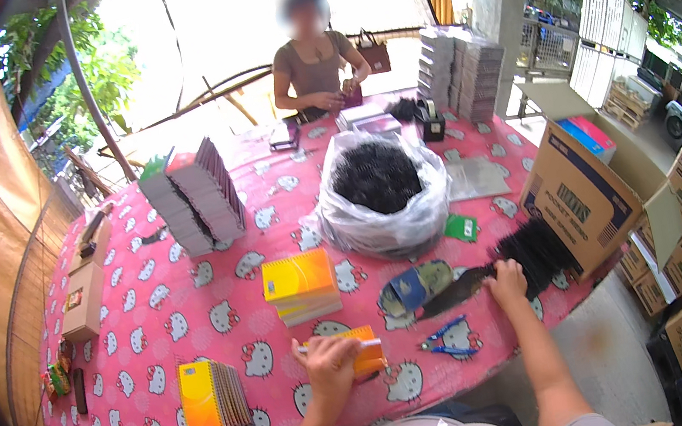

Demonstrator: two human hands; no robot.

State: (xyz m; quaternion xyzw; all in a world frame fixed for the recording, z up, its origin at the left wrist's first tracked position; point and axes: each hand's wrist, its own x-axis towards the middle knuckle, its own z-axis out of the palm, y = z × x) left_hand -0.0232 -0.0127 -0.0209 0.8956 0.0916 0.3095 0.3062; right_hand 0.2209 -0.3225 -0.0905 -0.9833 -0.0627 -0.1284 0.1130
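Observation:
My left hand [332, 362] is closed over a small orange notebook [365, 352] near the table's front edge; a thin pale strip shows under its fingers. To the right, my right hand [506, 281] has its fingers closed at the end of black spiral binding coils [466, 285], which lie beside a larger heap of black coils [534, 253]. Blue-handled pliers [448, 341] rest on the table between my hands. Behind my left hand is a stack of yellow notebooks [300, 281]. More yellow notebooks, with spiral bindings [210, 398], stand to its left.
A plastic bag of black coils [380, 194] sits mid-table. An open carton [580, 190] stands at the right edge. Tall notebook stacks [196, 201] rise at back left, others [462, 76] at back right. A blue flat item [412, 289] lies centrally. Another person [318, 71] works opposite.

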